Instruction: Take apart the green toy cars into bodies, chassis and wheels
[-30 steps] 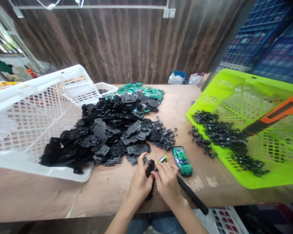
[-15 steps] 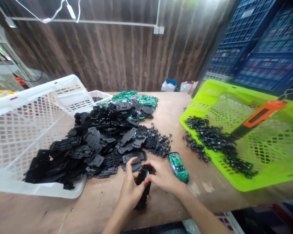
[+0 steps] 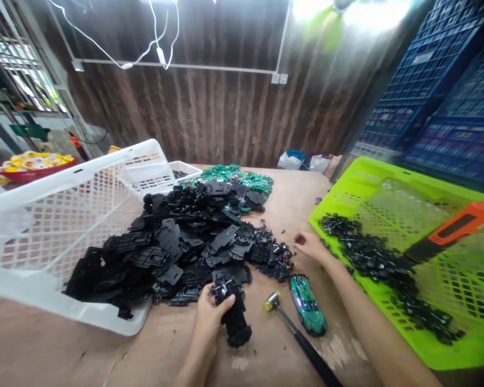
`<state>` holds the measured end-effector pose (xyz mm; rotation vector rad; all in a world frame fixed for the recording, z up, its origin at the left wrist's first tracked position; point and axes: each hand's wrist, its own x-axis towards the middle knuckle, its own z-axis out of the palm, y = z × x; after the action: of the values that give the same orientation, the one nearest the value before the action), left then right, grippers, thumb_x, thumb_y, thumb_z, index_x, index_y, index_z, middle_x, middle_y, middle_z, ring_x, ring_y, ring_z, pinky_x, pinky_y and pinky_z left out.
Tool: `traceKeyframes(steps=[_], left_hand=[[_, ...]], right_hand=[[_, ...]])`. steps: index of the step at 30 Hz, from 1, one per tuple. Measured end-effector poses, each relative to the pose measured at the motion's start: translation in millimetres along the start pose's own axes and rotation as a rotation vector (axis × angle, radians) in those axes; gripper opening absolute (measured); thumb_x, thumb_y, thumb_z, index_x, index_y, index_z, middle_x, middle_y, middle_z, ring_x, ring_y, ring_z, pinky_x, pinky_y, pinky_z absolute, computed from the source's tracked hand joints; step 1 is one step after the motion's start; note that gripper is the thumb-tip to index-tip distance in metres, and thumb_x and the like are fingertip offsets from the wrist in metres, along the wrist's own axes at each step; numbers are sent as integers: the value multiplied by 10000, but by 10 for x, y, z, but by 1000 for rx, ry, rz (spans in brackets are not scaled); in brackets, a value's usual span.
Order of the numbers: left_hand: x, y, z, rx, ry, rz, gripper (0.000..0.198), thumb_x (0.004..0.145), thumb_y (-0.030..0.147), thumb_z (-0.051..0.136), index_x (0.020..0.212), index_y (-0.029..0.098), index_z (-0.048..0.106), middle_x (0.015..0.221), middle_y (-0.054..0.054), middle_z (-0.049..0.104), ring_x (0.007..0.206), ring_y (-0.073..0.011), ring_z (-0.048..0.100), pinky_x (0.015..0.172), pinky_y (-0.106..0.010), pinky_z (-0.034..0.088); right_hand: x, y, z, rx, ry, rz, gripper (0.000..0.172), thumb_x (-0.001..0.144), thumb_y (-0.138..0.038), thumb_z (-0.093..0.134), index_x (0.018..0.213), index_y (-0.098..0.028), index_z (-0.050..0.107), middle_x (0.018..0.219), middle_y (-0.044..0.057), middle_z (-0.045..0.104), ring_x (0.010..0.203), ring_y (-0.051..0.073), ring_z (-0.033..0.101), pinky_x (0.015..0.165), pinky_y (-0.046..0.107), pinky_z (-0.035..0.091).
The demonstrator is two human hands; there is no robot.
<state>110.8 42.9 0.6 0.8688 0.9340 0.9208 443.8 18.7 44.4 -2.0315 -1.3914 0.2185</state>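
My left hand (image 3: 213,314) grips a black plastic toy-car chassis (image 3: 234,317), its thumb across the top face and a bit of metal showing at the upper end. Farther off, my right hand (image 3: 308,246) is by the right edge of a heap of small black wheel-and-axle pieces (image 3: 272,252). Its fingers are curled together, and what they may hold is too small to make out. Between my arms lies a hammer (image 3: 292,328) with yellow faces and a black handle. Just right of it sits a green toy car body (image 3: 306,303).
A large pile of black chassis (image 3: 177,242) spills from a tipped white basket (image 3: 145,317). Green car bodies (image 3: 226,174) are heaped behind it. On the right, a lime-green basket (image 3: 411,333) holds more wheel pieces and an orange-and-black power screwdriver (image 3: 455,231).
My right hand has left the chassis and reached forward and right to the small pieces. The left hand keeps the chassis. The hammer has come into sight, and the view has tilted up.
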Motion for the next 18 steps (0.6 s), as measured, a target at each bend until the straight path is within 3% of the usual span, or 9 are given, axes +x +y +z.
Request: traceKeyframes(steps=[5, 9, 12, 18], left_hand=[[54, -46, 154, 66, 192, 198, 491, 608, 305, 784, 974, 186, 479, 861, -11, 635, 772, -151, 636, 728, -287, 517], [1, -31, 285, 106, 224, 247, 451, 649, 340, 762, 957, 198, 464, 816, 12, 610, 720, -137, 612, 682, -270, 507], [-69, 13, 328, 117, 254, 251, 435, 652, 327, 758, 935, 198, 453, 790, 23, 589, 702, -134, 604, 667, -262, 501], [-77, 22, 308, 47, 266, 245, 436, 660, 305, 754, 942, 199, 439, 782, 18, 596, 698, -129, 590, 662, -252, 490]], right_hand=[[-721, -732, 193, 83, -82, -65, 176, 815, -341, 602, 725, -193, 571, 647, -27, 596, 613, 142, 556, 588, 255, 427], [-1307, -1284, 518, 11, -156, -334, 98, 870, -233, 540, 778, -202, 535, 770, 9, 615, 716, 162, 573, 649, 270, 421], [-1456, -1427, 674, -119, -129, -370, 78, 883, -212, 522, 807, -198, 510, 778, 28, 607, 727, 187, 578, 644, 289, 412], [-1458, -1491, 751, -276, -21, -381, 142, 919, -230, 459, 786, -198, 493, 745, 45, 594, 702, 216, 570, 620, 315, 373]])
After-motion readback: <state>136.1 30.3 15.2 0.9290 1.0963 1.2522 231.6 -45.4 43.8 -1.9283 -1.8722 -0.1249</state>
